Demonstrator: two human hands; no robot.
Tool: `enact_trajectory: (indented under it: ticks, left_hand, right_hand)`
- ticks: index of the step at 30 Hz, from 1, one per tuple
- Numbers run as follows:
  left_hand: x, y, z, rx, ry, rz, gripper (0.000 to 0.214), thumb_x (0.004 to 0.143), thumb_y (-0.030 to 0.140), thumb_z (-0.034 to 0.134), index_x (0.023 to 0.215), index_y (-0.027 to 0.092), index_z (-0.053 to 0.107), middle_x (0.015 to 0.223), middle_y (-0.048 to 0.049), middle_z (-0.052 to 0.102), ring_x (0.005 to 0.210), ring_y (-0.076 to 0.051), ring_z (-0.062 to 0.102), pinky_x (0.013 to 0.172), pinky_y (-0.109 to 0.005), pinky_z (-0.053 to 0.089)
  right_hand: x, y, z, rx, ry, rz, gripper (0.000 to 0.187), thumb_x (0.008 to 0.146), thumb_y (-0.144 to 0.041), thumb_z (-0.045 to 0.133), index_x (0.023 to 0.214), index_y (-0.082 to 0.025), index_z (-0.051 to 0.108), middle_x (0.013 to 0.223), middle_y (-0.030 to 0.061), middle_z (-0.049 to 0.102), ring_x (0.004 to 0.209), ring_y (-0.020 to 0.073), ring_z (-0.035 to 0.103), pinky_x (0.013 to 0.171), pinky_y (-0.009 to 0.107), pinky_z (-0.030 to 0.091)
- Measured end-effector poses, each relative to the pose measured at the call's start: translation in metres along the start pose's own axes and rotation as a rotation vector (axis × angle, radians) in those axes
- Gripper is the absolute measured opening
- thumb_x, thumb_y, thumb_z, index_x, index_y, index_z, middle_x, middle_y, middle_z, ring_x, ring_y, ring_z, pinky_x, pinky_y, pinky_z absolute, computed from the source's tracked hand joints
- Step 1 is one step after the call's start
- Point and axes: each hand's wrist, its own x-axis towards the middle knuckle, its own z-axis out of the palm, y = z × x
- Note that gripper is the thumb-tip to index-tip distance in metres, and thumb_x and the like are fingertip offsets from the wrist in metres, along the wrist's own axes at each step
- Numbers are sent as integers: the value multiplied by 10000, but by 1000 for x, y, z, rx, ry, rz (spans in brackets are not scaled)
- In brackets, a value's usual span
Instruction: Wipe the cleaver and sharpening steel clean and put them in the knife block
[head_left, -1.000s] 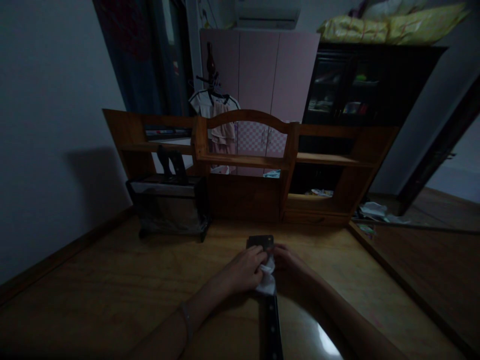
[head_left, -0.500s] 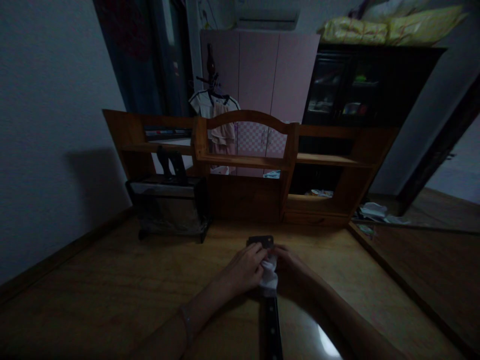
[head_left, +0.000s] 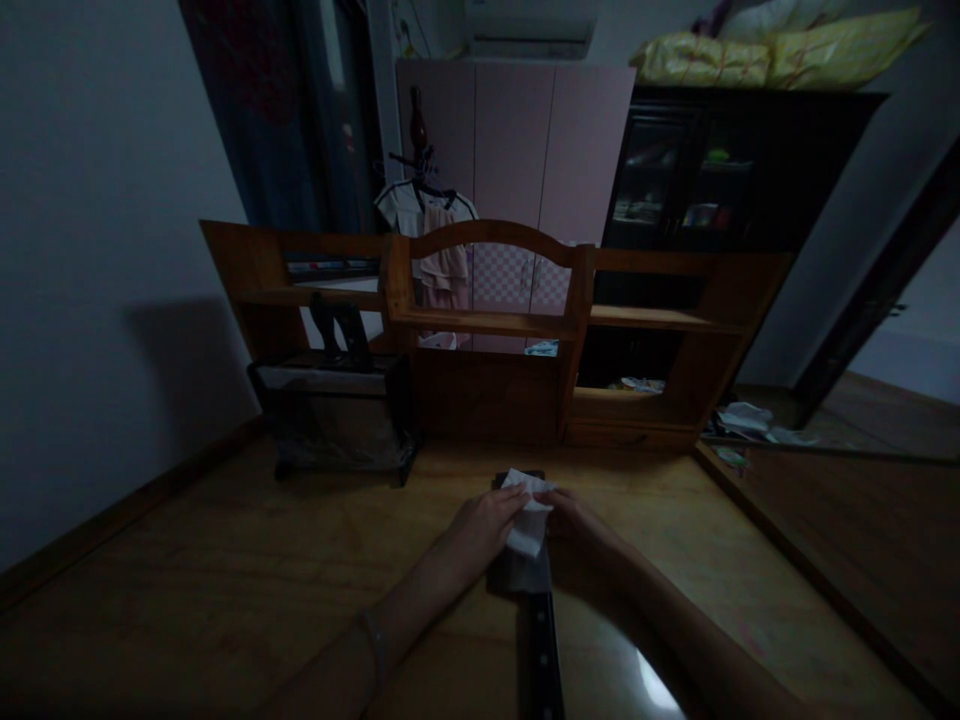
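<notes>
A kitchen cleaver lies on the wooden table (head_left: 390,590), its black riveted handle (head_left: 544,650) pointing towards me and its broad blade (head_left: 519,577) away. Over the far half of the blade is a white tissue (head_left: 529,530), loosely spread. My left hand (head_left: 486,525) has its fingers closed on the tissue's left side. From the right, my right hand (head_left: 576,515) pinches the tissue's right edge. Tissue and fingers hide much of the blade; its dark far end shows just beyond them.
A black-framed knife holder (head_left: 337,410), with dark handles standing up from it, is on the table at the left. Behind it runs a wooden shelf unit (head_left: 487,325) along the back edge. A white wall (head_left: 97,300) borders the left side.
The tissue, bunched lower over the blade near the handle before, is now spread out further up. More of the blade by the handle shows. Both hands stay close to the same place.
</notes>
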Motion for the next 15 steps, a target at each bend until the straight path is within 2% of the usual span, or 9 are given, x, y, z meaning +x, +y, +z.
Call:
enact_trajectory:
  ticks: [4, 10, 15]
  left_hand:
    - [0, 0, -2, 67, -21, -69, 375, 917, 150, 472, 1257, 225, 613, 1330, -64, 609, 1187, -194, 591, 1047, -328, 432]
    - [-1, -1, -11, 201, -64, -261, 287, 941, 209, 439, 1086, 200, 686, 1056, -115, 720, 947, -236, 676, 846, -328, 494]
    - [3, -2, -10, 251, -44, -298, 296, 962, 251, 410, 981, 178, 696, 966, -109, 726, 856, -232, 683, 759, -305, 478]
  right_hand:
    - [3, 2, -2, -11, -50, 5, 302, 798, -358, 688, 1019, -153, 679, 945, 93, 699, 775, 211, 653, 689, 299, 496]
    - [1, 0, 0, -26, -32, 30, 292, 800, -340, 685, 1012, -141, 672, 915, 100, 698, 749, 206, 656, 651, 287, 496]
    - [-2, -2, 3, -17, -41, 26, 307, 803, -359, 687, 1017, -140, 667, 924, 102, 701, 765, 211, 655, 676, 294, 492]
